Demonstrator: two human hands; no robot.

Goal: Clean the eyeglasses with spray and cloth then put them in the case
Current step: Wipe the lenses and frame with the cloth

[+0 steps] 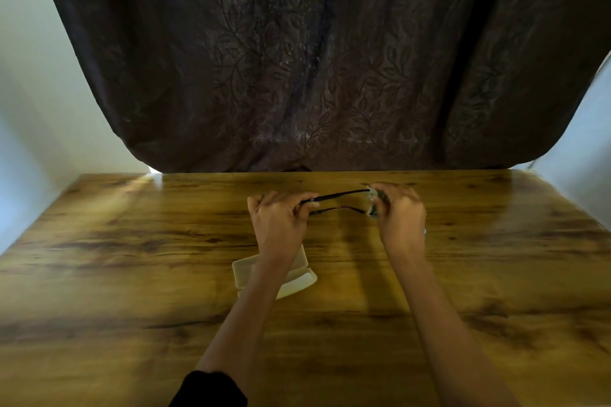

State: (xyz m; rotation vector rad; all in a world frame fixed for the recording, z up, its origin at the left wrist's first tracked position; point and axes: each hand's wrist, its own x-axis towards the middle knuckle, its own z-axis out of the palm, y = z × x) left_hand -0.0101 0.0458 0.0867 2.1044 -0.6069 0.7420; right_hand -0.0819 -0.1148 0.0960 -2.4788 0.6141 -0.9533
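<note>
I am holding the eyeglasses [340,194] above the far half of the wooden table [132,258], temples pointing left and the front pointing right. My left hand [279,216] is curling around the tips of both temple arms and pinching them. My right hand [401,215] is clamping a small grey cloth [372,200] around the front of the frame. The fingers are hiding the lenses, so I cannot tell which one is being wiped.

I am judging the frame to be light, thin and springy at the hinges, with lenses that scratch and may be slick with spray. I am therefore favouring a gentle grip, with the rim supported as the cloth rubs and no twisting of the temples. The pale glasses case [297,281] is lying open on the table beneath my left forearm. No spray bottle is showing.
</note>
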